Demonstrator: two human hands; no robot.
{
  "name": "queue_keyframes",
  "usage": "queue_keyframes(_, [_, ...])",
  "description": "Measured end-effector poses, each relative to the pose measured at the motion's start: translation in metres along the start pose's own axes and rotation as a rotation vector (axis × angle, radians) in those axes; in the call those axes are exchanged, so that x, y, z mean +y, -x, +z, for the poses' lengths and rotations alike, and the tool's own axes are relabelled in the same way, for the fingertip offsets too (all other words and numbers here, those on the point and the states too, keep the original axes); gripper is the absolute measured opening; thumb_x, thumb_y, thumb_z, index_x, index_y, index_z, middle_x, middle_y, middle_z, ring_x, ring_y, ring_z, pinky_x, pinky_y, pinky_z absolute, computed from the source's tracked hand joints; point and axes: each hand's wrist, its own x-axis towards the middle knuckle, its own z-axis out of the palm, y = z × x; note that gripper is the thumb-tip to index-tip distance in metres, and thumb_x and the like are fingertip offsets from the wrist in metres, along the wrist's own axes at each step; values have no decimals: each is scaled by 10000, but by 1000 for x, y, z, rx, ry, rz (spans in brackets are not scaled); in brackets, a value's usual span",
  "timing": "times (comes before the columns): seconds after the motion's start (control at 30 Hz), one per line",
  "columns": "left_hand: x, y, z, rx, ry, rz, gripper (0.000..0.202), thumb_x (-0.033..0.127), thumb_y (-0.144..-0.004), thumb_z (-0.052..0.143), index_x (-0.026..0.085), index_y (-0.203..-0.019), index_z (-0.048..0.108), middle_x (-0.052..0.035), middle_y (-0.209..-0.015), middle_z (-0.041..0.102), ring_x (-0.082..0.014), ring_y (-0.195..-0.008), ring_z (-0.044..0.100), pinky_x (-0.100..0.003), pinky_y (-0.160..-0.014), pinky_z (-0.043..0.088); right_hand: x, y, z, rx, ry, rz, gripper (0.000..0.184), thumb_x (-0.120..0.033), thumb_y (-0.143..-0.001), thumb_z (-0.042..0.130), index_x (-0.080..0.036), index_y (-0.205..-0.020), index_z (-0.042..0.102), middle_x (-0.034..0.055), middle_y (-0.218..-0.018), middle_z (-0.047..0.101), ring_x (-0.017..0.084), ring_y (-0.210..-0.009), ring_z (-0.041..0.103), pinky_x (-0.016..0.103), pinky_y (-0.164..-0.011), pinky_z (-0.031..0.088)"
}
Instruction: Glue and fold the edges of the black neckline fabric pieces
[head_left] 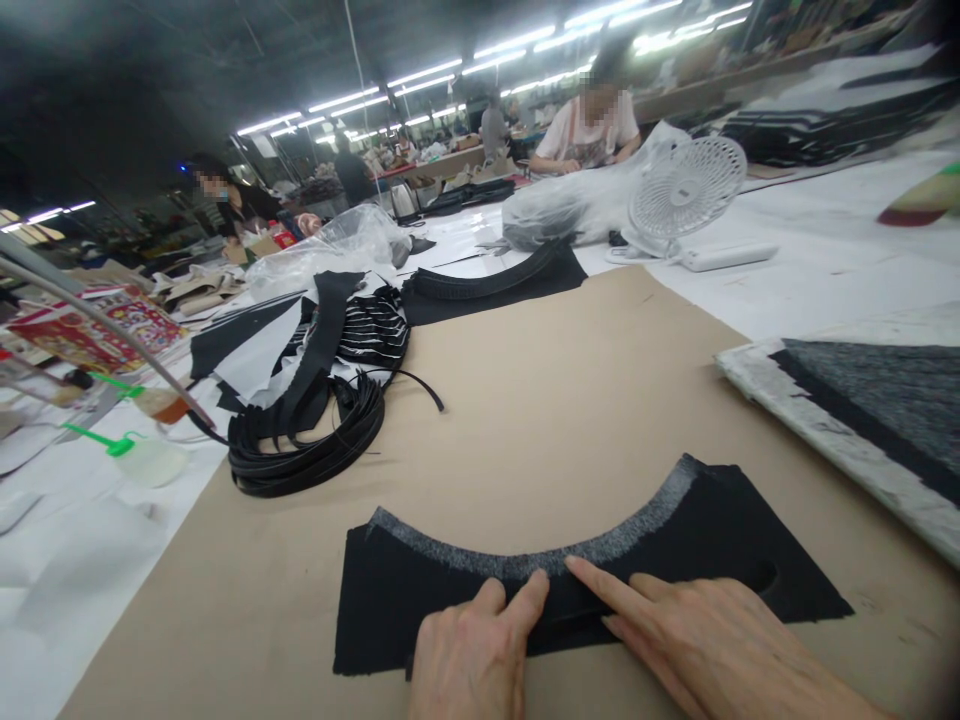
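A black, arch-cut sheet piece (720, 540) with a speckled grey border along its concave edge lies flat on brown board. My left hand (472, 650) is at its middle, fingers bent and closed, with tips pressing just below the grey border. From the right comes my right hand (697, 630), its index fingertip on the grey border and its thumb near the lower edge of the piece. The two hands' fingertips are close together but apart. Under and between them runs a narrow dark fold or strip; which of the two, I cannot tell.
Brown board (510, 430) covers the work surface. Left stand a coil of black strips (307, 465) and green-nozzled bottles (150, 460). Behind lie stacked black curved pieces (495, 285) and a white fan (686, 190). A pale slab (757, 375) bears grey-black material. Co-workers (589, 130) sit beyond.
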Motion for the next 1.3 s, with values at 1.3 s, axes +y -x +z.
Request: queue_keyframes(1.3, [-5, -2, 1, 133, 439, 99, 125, 198, -784, 559, 265, -845, 645, 36, -825, 618, -128, -760, 587, -229, -660, 359, 37, 9, -52, -135, -156, 188, 89, -231, -896, 552, -222, -906, 640, 85, -1175, 621, 229, -828, 670, 350, -689, 524])
